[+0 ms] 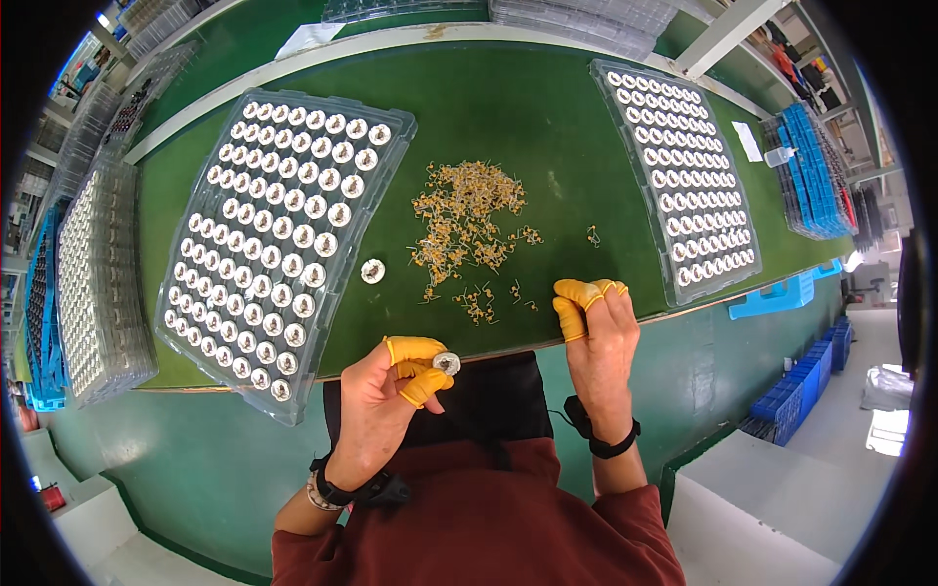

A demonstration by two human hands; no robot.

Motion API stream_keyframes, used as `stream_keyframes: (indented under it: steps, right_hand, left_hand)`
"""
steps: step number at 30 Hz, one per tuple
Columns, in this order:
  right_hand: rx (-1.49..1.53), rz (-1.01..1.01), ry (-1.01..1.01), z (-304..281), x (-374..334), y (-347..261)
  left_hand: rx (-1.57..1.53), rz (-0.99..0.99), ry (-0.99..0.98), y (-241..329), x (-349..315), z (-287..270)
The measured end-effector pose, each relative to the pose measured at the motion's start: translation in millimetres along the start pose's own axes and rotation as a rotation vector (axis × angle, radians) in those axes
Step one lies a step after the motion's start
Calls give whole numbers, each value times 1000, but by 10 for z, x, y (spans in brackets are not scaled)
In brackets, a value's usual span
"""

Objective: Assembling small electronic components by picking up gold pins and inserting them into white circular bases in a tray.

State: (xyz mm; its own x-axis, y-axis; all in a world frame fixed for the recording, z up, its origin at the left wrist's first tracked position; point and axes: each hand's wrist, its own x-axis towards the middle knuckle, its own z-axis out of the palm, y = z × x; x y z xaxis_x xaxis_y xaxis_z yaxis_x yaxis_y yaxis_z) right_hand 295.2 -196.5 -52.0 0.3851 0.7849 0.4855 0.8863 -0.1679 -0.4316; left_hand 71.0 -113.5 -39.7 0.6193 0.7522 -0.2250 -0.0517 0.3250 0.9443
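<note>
Between the yellow-cotted thumb and fingers of my left hand (pixel 383 383) is a small round silvery cup-shaped part (pixel 447 364), held just over the table's near edge. My right hand (pixel 600 332), also in yellow finger cots, rests at the table edge with its fingertips pinched together; whatever they hold is hidden. Ahead of both hands lies a loose pile of tiny yellow components with wire leads (pixel 474 195), with several strays around it. Another round silvery part (pixel 372 271) sits alone on the green table (pixel 547 127), beside the left clear tray (pixel 403 125) of similar parts.
A second clear tray (pixel 646 195) filled with round parts lies at the right. Stacked trays (pixel 103 283) stand at the far left. Blue trays (pixel 816 181), a small white bottle (pixel 779 156) and white paper (pixel 747 142) are at far right. A pale rail (pixel 430 34) borders the table's back.
</note>
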Motion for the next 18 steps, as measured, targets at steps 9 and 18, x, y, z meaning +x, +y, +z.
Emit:
stream_keyframes:
  steps: [9, 18]
  right_hand:
    - [-71, -134, -71, 49, 85, 30]
    - [-54, 12, -92, 62, 95, -117]
  left_hand:
    - [11, 6, 8, -11, 8, 72]
    - [-57, -34, -23, -65, 34, 134]
